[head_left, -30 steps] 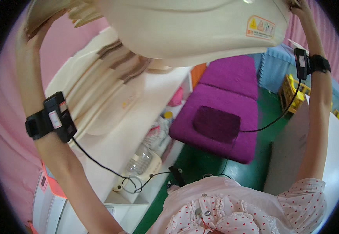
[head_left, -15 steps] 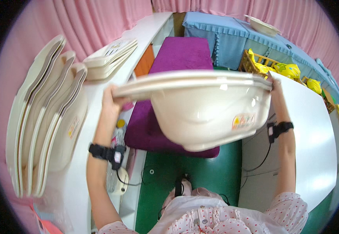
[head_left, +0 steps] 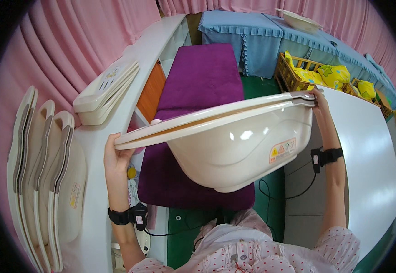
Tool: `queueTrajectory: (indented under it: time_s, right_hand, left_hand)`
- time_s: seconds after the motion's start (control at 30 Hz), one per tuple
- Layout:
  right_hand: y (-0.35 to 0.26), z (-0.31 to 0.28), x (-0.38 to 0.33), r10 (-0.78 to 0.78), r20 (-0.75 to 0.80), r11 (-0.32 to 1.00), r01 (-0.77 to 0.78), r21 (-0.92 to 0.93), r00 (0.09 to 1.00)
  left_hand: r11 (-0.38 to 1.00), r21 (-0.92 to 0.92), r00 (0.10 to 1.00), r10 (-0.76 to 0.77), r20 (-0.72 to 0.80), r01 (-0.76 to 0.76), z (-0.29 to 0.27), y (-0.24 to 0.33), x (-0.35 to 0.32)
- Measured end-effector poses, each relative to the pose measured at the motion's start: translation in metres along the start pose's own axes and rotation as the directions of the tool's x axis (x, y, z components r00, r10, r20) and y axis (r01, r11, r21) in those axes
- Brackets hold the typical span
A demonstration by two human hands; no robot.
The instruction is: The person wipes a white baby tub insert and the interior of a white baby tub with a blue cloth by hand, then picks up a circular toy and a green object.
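Note:
Two nested cream baby bathtubs [head_left: 234, 152] are held up in front of me, one inside the other, with a gap showing between their rims. My left hand [head_left: 118, 157] grips the rims at the left end. My right hand [head_left: 318, 101] grips the grey-edged right end, which sits higher, so the tubs tilt down to the left. A small orange and white label is on the outer wall. More cream tubs [head_left: 77, 218] stand on edge at the far left, leaning side by side on a white counter. Both my wrists wear black straps with cables.
A purple padded bench [head_left: 202, 77] stands beyond the tubs. A white-topped cabinet [head_left: 366, 168] is at my right. Cream slotted boards [head_left: 104, 88] are stacked on the left counter. Farther off are wooden cribs [head_left: 293, 82] with yellow bedding and a blue-draped table [head_left: 234, 27] bearing another basin [head_left: 300, 22].
The held tubs have gone from nearly level to tilted, their left end lower with my left hand. The gap between their rims shows wider. My view has shifted slightly.

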State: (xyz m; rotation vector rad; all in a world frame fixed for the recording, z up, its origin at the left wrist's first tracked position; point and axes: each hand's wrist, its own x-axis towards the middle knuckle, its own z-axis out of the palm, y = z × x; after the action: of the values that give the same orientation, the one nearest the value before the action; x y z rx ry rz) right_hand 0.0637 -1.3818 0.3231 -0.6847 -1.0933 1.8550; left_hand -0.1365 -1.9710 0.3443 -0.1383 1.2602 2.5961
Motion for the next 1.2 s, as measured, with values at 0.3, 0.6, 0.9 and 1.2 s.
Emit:
queueTrajectory:
  time_s: [0.3,0.6,0.9,1.2]
  right_hand:
    - [0.073,0.098,0.196,0.079,0.279,0.980,-0.126,0.153,0.957]
    - [0.274,0.128,0.271,0.466,0.364,0.849,-0.291,-0.442,0.806]
    - [0.283,-0.006,0.224,0.722,0.138,0.613,-0.534,-0.582,0.678]
    - [0.232,-0.015,0.168,0.873,0.451,0.460,-0.004,-0.888,0.185]
  left_hand:
    - [0.944,0.015,0.922,0.326,-0.207,-0.330,0.054,-0.046,0.043]
    - [0.912,-0.073,0.858,0.349,-0.378,-0.403,-0.003,-0.243,0.007]
    - [0.973,0.132,0.803,0.230,-0.549,-0.188,-0.007,-0.329,-0.042]
    - [0.978,0.139,0.850,0.206,-0.484,-0.157,-0.013,-0.324,-0.034]
